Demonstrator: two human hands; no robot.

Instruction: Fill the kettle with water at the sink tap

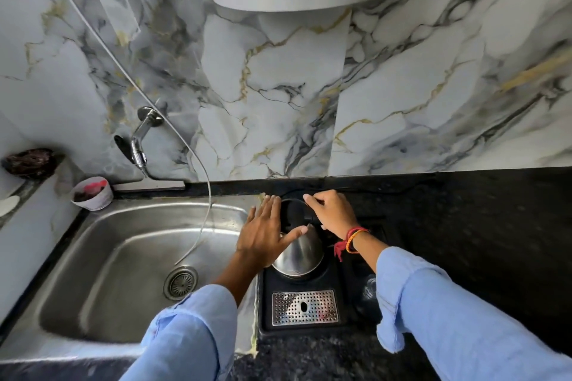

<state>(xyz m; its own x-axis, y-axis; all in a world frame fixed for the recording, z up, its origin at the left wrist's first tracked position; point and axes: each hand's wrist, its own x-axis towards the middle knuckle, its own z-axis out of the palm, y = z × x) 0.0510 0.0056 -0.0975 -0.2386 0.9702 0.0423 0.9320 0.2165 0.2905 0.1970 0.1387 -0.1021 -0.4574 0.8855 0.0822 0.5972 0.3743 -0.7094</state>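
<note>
hands [263,232] [332,213] on kettle [298,257] beside sink [93,257].

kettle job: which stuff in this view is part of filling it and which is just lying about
Part of the job:
kettle, on its black base tray
left hand and right hand, both at the kettle
tap on the wall
sink

Just lying about:
small white cup at the sink corner
thin hose hanging into the sink
dark object on the left ledge
</note>
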